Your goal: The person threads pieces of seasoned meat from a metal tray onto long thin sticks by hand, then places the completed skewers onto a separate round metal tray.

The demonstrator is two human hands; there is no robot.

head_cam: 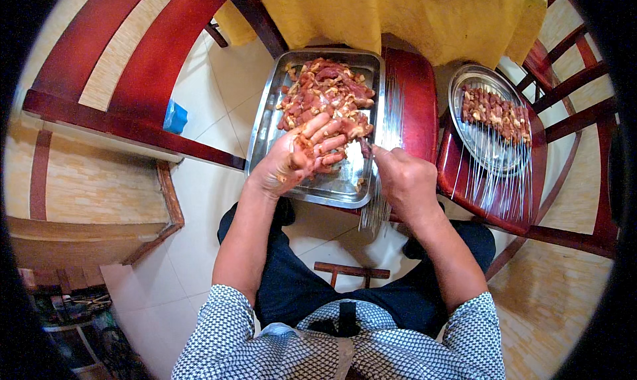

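My left hand (306, 153), palm up and smeared with marinade, is spread over a rectangular metal tray (343, 198) holding a heap of raw marinated meat pieces (323, 91). Over the tray's right side my right hand (403, 176) is closed, with a dark red piece of meat (366, 147) at its fingertips; a skewer in its grip is too thin to make out. Many thin metal skewers (393, 111) lie along the tray's right edge. Farther right, a round metal plate (460, 81) bears a row of threaded meat skewers (497, 115), their bare ends hanging over its near rim.
The tray rests on a red wooden chair seat (413, 96), the plate on another chair seat (455, 173). A yellow tablecloth (398, 17) hangs behind them. A red chair back (149, 51) stands at left, near a blue object (175, 117). A wooden crossbar (352, 269) is between my legs.
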